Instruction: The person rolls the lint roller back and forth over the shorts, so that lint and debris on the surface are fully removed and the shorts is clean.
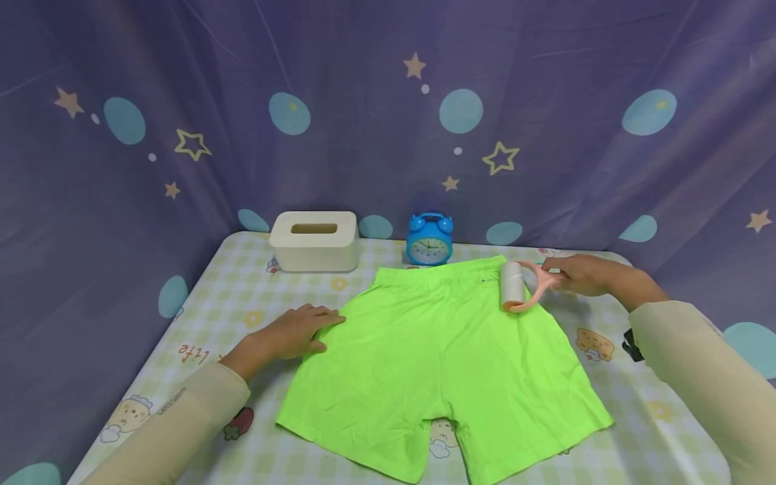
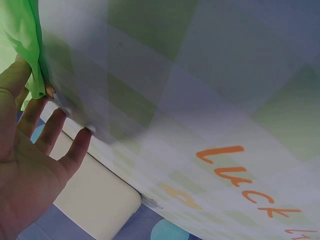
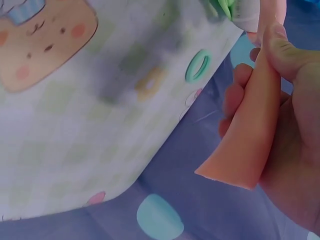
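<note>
Bright green shorts (image 1: 436, 337) lie spread on the table, waistband toward the back. My right hand (image 1: 585, 274) grips the pink handle (image 3: 250, 120) of a lint roller (image 1: 512, 286). Its white roll sits on the shorts at the right end of the waistband. In the right wrist view, fingers and thumb wrap that handle, and only part of the roll shows at the top. My left hand (image 1: 301, 330) rests at the left edge of the shorts, fingers loosely extended. The left wrist view shows its thumb against the green fabric (image 2: 22, 30) and the other fingertips by the tablecloth.
At the back left stands a cream tissue box (image 1: 315, 259); a blue alarm clock (image 1: 429, 241) is right of it, behind the waistband. A teal ring (image 3: 198, 66) lies on the checked tablecloth (image 1: 242, 377). A patterned purple curtain (image 1: 364, 168) hangs behind.
</note>
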### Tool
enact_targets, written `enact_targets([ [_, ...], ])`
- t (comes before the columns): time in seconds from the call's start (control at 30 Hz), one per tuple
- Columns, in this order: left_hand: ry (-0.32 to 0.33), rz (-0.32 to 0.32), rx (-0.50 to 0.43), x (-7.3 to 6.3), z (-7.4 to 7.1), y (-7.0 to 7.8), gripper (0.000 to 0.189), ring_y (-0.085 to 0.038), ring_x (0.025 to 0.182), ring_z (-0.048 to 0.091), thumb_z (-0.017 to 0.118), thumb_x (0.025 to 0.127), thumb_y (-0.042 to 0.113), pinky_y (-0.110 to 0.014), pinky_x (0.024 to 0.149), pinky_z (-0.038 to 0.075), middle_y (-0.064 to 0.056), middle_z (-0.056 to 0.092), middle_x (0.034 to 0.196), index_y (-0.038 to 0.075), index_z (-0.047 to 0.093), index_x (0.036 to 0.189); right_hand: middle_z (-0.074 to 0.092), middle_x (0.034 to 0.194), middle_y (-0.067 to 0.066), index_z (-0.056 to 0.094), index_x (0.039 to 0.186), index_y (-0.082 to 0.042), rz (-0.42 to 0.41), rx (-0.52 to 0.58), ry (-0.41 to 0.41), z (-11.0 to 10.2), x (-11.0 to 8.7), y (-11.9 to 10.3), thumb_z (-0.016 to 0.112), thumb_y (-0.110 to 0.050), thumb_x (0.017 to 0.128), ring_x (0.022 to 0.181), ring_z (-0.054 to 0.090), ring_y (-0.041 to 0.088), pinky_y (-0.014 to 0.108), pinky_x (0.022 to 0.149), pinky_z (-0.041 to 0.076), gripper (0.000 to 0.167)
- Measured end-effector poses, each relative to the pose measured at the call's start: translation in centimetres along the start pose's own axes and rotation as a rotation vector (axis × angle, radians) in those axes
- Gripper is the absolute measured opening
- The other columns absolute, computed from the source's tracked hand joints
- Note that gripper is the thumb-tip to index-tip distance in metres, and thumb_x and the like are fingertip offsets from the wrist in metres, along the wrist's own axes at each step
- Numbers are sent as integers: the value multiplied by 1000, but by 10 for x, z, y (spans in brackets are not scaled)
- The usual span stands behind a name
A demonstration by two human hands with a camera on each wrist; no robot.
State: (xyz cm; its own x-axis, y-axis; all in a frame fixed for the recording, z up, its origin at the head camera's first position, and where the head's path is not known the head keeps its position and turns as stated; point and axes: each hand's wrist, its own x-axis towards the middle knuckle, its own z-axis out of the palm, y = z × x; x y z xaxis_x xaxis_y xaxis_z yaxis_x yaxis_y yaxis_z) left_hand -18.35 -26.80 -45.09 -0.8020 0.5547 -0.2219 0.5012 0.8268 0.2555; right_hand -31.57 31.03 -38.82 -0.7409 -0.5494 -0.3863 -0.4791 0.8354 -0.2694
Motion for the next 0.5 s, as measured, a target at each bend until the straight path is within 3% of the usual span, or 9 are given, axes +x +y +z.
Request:
enact_targets([
  [0.3,6,4,7,0,-1,0,63,-41,137,48,73,96,27,-64,104,43,-11,49,155,18,48,153,63,87,-1,51,142,-15,24,-76,1,5,-15,12,63,-30,102,76,55,14,33,67,44,45],
  [0.5,12,10,-1,0,0,0,64,-42,135,49,73,95,26,-64,103,44,-12,49,154,17,48,153,71,109,2,56,141,-14,-2,-165,79,3,-17,8,67,-26,99,91,63,19,41,74,50,44],
])
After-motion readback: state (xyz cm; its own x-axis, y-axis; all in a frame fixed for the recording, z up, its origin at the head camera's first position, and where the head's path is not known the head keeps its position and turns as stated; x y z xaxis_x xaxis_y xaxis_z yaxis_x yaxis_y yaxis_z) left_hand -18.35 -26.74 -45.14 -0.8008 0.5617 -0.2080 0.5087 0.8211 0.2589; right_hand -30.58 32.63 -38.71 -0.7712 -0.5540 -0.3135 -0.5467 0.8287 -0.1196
